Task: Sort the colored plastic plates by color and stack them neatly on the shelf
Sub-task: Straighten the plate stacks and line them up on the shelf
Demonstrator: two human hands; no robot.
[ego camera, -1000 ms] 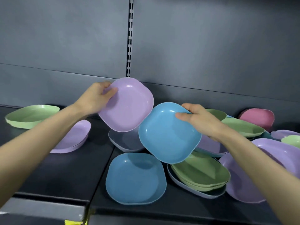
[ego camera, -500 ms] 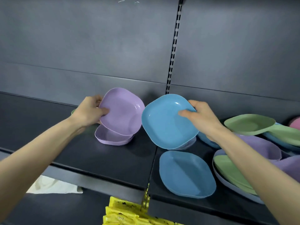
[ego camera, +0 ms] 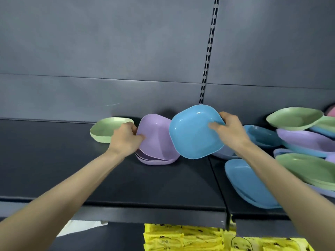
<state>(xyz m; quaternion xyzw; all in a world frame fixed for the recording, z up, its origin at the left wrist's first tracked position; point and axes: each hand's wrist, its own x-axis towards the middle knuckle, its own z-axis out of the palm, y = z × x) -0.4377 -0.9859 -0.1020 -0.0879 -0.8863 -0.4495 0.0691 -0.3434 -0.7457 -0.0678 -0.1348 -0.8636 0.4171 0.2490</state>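
Left hand: fingers curled round the left rim of a purple plate, grasping it. The plate is tilted steeply, its lower edge down at a small stack of purple plates on the dark shelf; whether edge and stack touch cannot be told. Right hand: grasping a blue plate at its right rim, thumb on the hollow face, the other fingers behind. This plate is held clear of the shelf and tilted, hollow side toward the camera, and it overlaps the right edge of the held purple plate in this view. A light green plate lies flat on the shelf just left of the left hand, near the back panel. To the right of the slotted upright sits a mixed pile: a green plate on top, a purple plate under it, a large green plate lower down, and blue ones between. A second blue plate lies flat near the shelf's front edge, partly under the right forearm. A pink rim shows at the far right. Yellow packets are stacked on the level below.
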